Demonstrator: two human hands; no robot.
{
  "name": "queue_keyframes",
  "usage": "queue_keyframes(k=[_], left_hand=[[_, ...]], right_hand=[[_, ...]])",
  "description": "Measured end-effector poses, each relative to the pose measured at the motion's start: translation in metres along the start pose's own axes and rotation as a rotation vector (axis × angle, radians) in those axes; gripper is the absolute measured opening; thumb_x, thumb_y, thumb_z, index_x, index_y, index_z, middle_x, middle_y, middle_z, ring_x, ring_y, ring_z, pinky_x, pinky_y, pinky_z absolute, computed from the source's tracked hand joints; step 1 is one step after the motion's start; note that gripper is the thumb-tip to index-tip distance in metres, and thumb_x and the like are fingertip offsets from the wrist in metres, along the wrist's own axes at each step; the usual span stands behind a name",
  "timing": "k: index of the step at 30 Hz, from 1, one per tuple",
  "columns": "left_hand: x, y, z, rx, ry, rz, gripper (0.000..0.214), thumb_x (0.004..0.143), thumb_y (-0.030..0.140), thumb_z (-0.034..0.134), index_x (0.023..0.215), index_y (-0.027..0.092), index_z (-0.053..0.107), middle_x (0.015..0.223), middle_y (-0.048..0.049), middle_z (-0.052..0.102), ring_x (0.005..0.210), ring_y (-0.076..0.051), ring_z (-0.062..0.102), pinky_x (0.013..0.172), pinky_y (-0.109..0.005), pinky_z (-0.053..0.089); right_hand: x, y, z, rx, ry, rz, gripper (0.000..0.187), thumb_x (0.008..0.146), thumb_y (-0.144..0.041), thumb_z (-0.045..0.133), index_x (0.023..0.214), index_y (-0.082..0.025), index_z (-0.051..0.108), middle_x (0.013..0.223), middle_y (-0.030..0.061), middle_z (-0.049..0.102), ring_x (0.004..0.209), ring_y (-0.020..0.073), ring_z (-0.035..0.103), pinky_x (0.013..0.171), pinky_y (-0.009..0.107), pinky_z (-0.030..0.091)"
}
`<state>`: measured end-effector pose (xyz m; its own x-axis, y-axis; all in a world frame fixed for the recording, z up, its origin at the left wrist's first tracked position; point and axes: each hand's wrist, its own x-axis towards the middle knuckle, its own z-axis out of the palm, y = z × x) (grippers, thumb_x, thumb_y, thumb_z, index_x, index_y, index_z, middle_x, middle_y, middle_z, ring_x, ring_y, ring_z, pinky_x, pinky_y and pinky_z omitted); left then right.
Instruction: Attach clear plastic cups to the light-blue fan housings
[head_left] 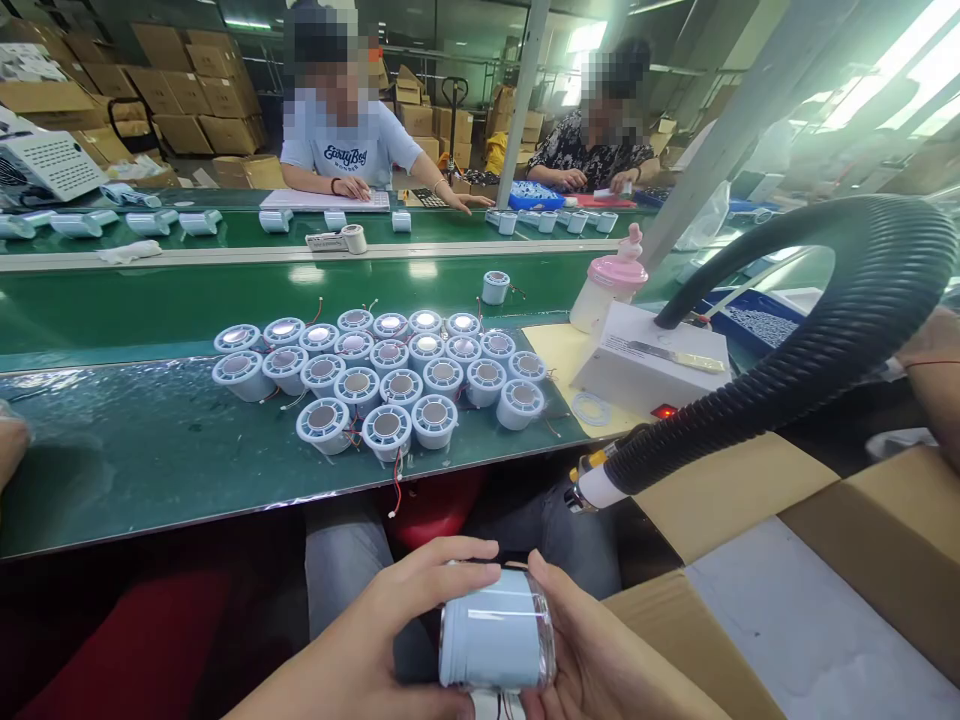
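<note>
Low in the head view, both my hands grip a pale blue cylindrical part (496,630) with a clear rim and thin wires under it. My left hand (390,640) wraps its left side, thumb across the top. My right hand (592,655) presses against its right side. On the green table (150,460) ahead stands a cluster of several similar round white parts (386,375) with shiny centres and red and black wires.
A black corrugated hose (787,370) with a white and yellow nozzle hangs at right over a white box (649,365) and a pink-capped bottle (609,288). An open cardboard box (810,590) lies at lower right. Two people work across the green conveyor (225,290).
</note>
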<state>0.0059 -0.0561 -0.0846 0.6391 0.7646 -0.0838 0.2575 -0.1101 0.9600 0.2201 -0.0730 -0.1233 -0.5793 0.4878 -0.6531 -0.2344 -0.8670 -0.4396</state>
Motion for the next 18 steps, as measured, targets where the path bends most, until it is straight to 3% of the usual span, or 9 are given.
queue_keyframes(k=[3, 5, 7, 8, 10, 11, 13, 15, 18], left_hand=[[0.000, 0.002, 0.001, 0.006, 0.023, -0.029, 0.068, 0.072, 0.017, 0.075, 0.132, 0.037, 0.050, 0.144, -0.0065, 0.043, 0.134, -0.032, 0.039, 0.111, -0.047, 0.037], [-0.002, 0.000, 0.002, -0.044, 0.046, -0.091, 0.064, 0.075, 0.022, 0.073, 0.133, 0.035, 0.050, 0.145, -0.0072, 0.042, 0.135, -0.033, 0.037, 0.107, -0.042, 0.043], [-0.005, -0.003, 0.003, -0.141, 0.071, -0.158, 0.063, 0.077, 0.029, 0.071, 0.135, 0.035, 0.047, 0.146, -0.0064, 0.039, 0.135, -0.032, 0.037, 0.103, -0.037, 0.048], [-0.006, -0.005, 0.004, -0.194, 0.077, -0.185, 0.063, 0.078, 0.034, 0.071, 0.136, 0.036, 0.046, 0.146, -0.0060, 0.038, 0.133, -0.032, 0.039, 0.102, -0.037, 0.048], [-0.008, -0.008, 0.005, -0.293, 0.080, -0.219, 0.066, 0.077, 0.043, 0.070, 0.137, 0.036, 0.044, 0.143, -0.0067, 0.040, 0.128, -0.031, 0.045, 0.101, -0.037, 0.049], [-0.008, -0.009, 0.006, -0.332, 0.076, -0.229, 0.067, 0.076, 0.047, 0.070, 0.137, 0.036, 0.045, 0.141, -0.0077, 0.041, 0.125, -0.031, 0.048, 0.100, -0.038, 0.049], [-0.007, -0.008, 0.006, -0.378, 0.067, -0.248, 0.071, 0.074, 0.053, 0.071, 0.137, 0.034, 0.045, 0.137, -0.0094, 0.045, 0.120, -0.032, 0.052, 0.098, -0.040, 0.051], [-0.006, -0.005, 0.003, -0.367, 0.049, -0.272, 0.077, 0.069, 0.054, 0.074, 0.138, 0.034, 0.045, 0.137, -0.0094, 0.047, 0.120, -0.034, 0.052, 0.098, -0.042, 0.050], [-0.003, 0.003, -0.003, -0.265, 0.002, -0.237, 0.080, 0.067, 0.045, 0.079, 0.138, 0.037, 0.044, 0.146, -0.0053, 0.041, 0.132, -0.035, 0.041, 0.108, -0.045, 0.042]], right_hand=[[-0.001, -0.004, 0.001, -0.137, -0.020, -0.030, 0.079, 0.088, -0.074, 0.017, 0.093, -0.008, 0.061, 0.047, 0.0028, 0.053, 0.032, 0.0073, 0.046, 0.033, 0.012, 0.034], [-0.005, -0.009, 0.000, -0.385, -0.030, -0.187, 0.089, 0.084, -0.079, 0.011, 0.105, -0.007, 0.059, 0.054, 0.0068, 0.059, 0.036, 0.0116, 0.051, 0.035, 0.017, 0.040], [-0.012, -0.013, -0.004, -0.586, 0.020, -0.434, 0.090, 0.077, -0.084, 0.033, 0.125, -0.010, 0.049, 0.085, 0.0153, 0.068, 0.063, 0.0215, 0.066, 0.054, 0.031, 0.056], [-0.015, -0.015, -0.006, -0.657, 0.053, -0.564, 0.088, 0.074, -0.079, 0.051, 0.133, -0.013, 0.043, 0.107, 0.0187, 0.064, 0.087, 0.0267, 0.067, 0.073, 0.039, 0.058], [-0.022, -0.018, -0.011, -0.847, 0.053, -0.832, 0.083, 0.071, -0.051, 0.076, 0.140, -0.026, 0.037, 0.141, 0.0152, 0.044, 0.125, 0.0301, 0.048, 0.104, 0.045, 0.042], [-0.024, -0.018, -0.013, -0.976, 0.025, -0.985, 0.075, 0.076, -0.035, 0.077, 0.140, -0.032, 0.038, 0.147, 0.0100, 0.038, 0.133, 0.0280, 0.040, 0.110, 0.044, 0.035], [-0.028, -0.018, -0.016, -1.193, -0.028, -1.204, 0.063, 0.084, -0.013, 0.065, 0.136, -0.042, 0.044, 0.147, 0.0029, 0.039, 0.133, 0.0229, 0.040, 0.110, 0.040, 0.036], [-0.029, -0.017, -0.017, -1.209, -0.001, -1.180, 0.060, 0.083, -0.013, 0.066, 0.133, -0.042, 0.048, 0.142, 0.0040, 0.047, 0.126, 0.0229, 0.049, 0.104, 0.036, 0.044], [-0.030, -0.012, -0.017, -0.849, 0.083, -0.876, 0.057, 0.077, -0.035, 0.076, 0.130, -0.035, 0.055, 0.132, 0.0095, 0.055, 0.118, 0.0276, 0.057, 0.094, 0.036, 0.053]])
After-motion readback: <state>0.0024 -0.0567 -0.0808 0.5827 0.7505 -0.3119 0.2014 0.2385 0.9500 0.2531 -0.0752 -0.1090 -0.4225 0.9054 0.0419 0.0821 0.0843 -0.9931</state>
